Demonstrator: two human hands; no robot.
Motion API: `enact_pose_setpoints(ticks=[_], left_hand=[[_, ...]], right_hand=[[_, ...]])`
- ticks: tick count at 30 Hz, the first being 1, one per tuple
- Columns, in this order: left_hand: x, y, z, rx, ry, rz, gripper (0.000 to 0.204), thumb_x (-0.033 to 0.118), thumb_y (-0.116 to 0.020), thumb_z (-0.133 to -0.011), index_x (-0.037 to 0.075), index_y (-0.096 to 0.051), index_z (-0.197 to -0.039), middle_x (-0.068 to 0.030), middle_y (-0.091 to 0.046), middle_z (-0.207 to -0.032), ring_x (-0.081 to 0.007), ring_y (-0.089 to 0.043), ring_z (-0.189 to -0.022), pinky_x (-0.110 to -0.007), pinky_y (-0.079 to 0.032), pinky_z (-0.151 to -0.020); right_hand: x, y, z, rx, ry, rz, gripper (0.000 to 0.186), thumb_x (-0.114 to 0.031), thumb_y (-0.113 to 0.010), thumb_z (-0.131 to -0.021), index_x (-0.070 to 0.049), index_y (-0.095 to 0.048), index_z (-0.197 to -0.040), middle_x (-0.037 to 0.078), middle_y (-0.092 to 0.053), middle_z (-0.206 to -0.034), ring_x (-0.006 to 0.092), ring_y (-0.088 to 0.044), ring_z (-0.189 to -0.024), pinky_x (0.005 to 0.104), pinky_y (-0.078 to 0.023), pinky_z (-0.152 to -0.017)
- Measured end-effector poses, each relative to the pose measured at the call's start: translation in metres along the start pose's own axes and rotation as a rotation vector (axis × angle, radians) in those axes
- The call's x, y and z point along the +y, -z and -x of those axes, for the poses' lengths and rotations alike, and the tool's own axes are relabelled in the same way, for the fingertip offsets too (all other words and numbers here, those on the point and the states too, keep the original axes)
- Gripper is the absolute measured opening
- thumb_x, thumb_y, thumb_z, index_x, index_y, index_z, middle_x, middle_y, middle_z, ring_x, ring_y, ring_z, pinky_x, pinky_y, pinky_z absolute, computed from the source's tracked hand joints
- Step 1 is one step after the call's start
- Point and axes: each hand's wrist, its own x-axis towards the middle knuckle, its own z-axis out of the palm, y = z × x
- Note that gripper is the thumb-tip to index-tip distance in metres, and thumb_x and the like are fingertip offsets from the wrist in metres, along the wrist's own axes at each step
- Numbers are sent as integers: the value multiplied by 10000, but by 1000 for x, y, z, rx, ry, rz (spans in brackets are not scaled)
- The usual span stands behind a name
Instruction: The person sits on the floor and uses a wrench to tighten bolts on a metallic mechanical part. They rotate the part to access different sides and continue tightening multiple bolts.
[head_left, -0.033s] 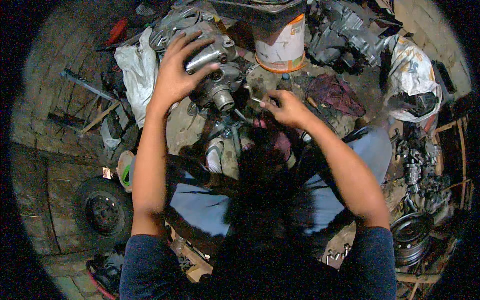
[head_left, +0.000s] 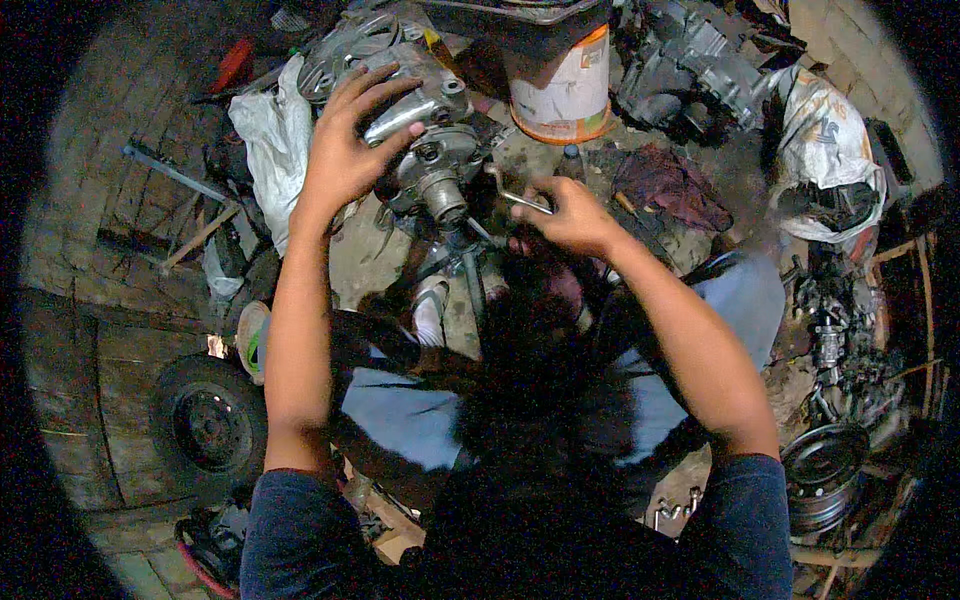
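My left hand (head_left: 355,140) spreads its curved fingers over the top of a grey metal housing (head_left: 435,160), gripping its left side. The housing has a round flange with a short cylindrical neck (head_left: 442,195) facing me. Just right of it, my right hand (head_left: 565,220) pinches a small bent metal wrench (head_left: 515,195), its far end beside the flange; I cannot tell whether it touches. Below the neck are a dark metal stand or bar (head_left: 472,280) and a thin rod.
A white bucket (head_left: 560,85) stands behind, beside an engine block (head_left: 680,70). Around are a maroon rag (head_left: 670,195), white sacks (head_left: 265,160), a tyre (head_left: 205,420), a wheel rim (head_left: 825,470) and scattered metal parts (head_left: 830,330). My bent legs (head_left: 395,410) frame the work.
My right hand has shifted slightly and turned, with the wrench now lying at a different angle. My left thumb has moved slightly left on the housing.
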Motion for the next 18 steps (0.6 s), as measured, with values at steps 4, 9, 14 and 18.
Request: enact_pose_setpoints(ticks=[4,9,14,18], left_hand=[[-4,0,-8,-21,-32,-11,434,194,-779,-798,140,-704,-1222,-102,-597,-1391,-357,-427,-1394,-475,-317,-1163],[-4,-2,-2,-19,-2,-32,418,171,-780,-802,132,-712,-1212,-95,-599,-1395,-345,-418,-1405,-465,-312,-1168],[-11,-4,7,-22,39,-5,431,176,-786,-796,133,-712,-1218,-95,-596,-1402,-340,-403,-1418,-466,-294,-1176],[2,-4,-11,-24,-3,5,445,168,-789,-791,133,-709,-1227,-92,-593,-1407,-336,-395,-1424,-465,-282,-1181]], right_hand=[[28,-53,-49,93,-143,-472,467,-346,-826,-781,-18,-685,-1082,182,-733,-1017,296,-711,-910,412,-549,-831],[-5,-91,-58,135,-106,-600,388,-306,-822,-788,-12,-682,-1000,140,-728,-930,254,-695,-835,381,-551,-785],[-25,-100,-49,165,-310,-482,284,-225,-788,-825,17,-681,-930,141,-713,-851,215,-670,-767,374,-530,-723],[-8,-114,-58,352,-207,-486,254,-203,-768,-848,36,-698,-900,157,-721,-833,205,-665,-738,375,-522,-695]])
